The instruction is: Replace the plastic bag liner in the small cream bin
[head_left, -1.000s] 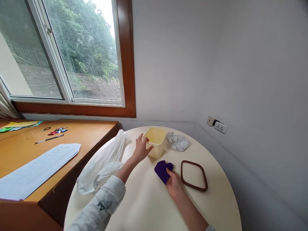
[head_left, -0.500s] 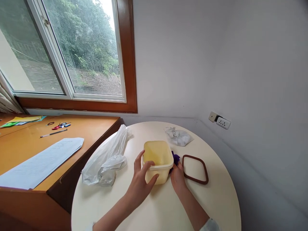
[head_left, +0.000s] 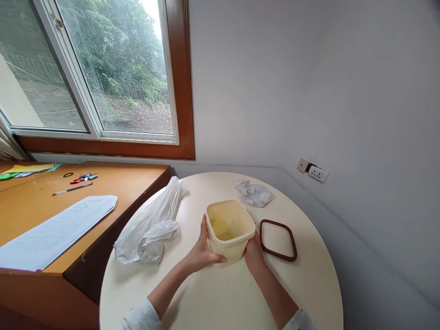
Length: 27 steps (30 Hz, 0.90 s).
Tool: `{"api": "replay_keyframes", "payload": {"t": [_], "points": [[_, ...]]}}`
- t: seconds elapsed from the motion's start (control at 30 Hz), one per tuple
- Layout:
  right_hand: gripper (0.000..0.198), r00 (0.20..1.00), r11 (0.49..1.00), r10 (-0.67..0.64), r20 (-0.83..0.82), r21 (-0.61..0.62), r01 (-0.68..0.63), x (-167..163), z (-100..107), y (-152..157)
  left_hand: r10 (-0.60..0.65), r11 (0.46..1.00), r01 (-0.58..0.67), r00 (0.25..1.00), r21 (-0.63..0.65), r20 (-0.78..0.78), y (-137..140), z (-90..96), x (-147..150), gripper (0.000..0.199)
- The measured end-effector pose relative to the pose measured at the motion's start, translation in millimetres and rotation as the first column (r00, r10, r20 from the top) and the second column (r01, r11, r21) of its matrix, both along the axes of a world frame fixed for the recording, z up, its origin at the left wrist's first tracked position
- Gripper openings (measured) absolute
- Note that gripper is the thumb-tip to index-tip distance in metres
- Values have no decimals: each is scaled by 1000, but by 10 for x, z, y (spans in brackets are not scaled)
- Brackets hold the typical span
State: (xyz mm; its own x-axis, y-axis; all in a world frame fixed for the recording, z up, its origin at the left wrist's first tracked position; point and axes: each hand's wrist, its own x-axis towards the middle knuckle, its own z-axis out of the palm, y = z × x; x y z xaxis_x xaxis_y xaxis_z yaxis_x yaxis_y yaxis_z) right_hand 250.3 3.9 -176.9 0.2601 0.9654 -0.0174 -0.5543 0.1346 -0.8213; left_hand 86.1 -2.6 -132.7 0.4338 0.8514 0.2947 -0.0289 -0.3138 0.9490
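A pale yellow square plastic container [head_left: 232, 250] without a lid stands near the middle of the round table, turned slightly. My left hand [head_left: 203, 250] grips its left side, thumb across the front wall and fingers along the outside. My right hand [head_left: 253, 252] is at the container's right wall, its fingers curled behind and hidden. The purple cloth seen in that hand a moment ago is almost wholly hidden; only a tiny dark bit shows above the fingers. Just right of this hand lies a brown square ring [head_left: 292, 243], like a lid's rim.
White plastic bags [head_left: 154, 229] lie at the left of the round table [head_left: 213, 298]. A small crumpled clear bag [head_left: 256, 195] is at the back. The wooden desk [head_left: 137, 176] on the left bears papers [head_left: 62, 231], a pen [head_left: 72, 189] and keys [head_left: 84, 178].
My left hand has moved from the near-left rim down around the container's left side. The container has turned and shifted slightly right. The purple cloth has gone out of sight behind it.
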Motion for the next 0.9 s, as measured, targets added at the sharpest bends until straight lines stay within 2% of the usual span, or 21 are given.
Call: {"api": "replay_keyframes", "payload": {"t": [0.1, 0.2, 0.33, 0.43, 0.5, 0.57, 0.63, 0.67, 0.7, 0.77, 0.83, 0.9], "points": [[34, 999, 1000, 31, -32, -6, -31, 23, 6, 11, 58, 998, -57, 998, 40, -13, -24, 35, 55, 126], [28, 991, 998, 65, -117, 4, -65, 105, 87, 14, 136, 982, -120, 985, 147, -108, -13, 55, 39, 125], [19, 963, 990, 26, -268, -124, -61, 324, 356, -25, 264, 933, -186, 936, 309, -234, 30, 35, -39, 127], [19, 952, 996, -79, -296, -65, 62, 480, 648, -105, 311, 905, -201, 914, 374, -262, 52, -12, -74, 127], [21, 955, 993, -121, -271, -35, 116, 531, 857, -174, 328, 890, -199, 905, 411, -271, 57, -47, -81, 127], [23, 980, 996, -74, -186, -71, 62, 531, 1056, -243, 330, 878, -185, 902, 442, -278, 58, -77, -82, 126], [22, 996, 991, 87, -33, -103, -90, 490, 1224, -297, 328, 869, -170, 901, 464, -284, 58, -99, -85, 125], [22, 978, 975, 196, 71, -119, -186, 460, 1290, -315, 326, 866, -165, 903, 473, -282, 58, -106, -88, 125], [22, 932, 949, 305, 195, -142, -281, 425, 1342, -324, 323, 861, -160, 905, 482, -277, 58, -110, -89, 125], [21, 743, 883, 467, 479, -205, -422, 345, 1401, -308, 319, 850, -151, 910, 505, -264, 57, -115, -92, 125], [17, 466, 842, 489, 737, -259, -474, 254, 1402, -241, 316, 839, -144, 914, 524, -255, 56, -117, -91, 125], [14, 205, 817, 450, 869, -309, -487, 149, 1355, -127, 306, 836, -135, 919, 532, -248, 53, -123, -90, 125]]}}
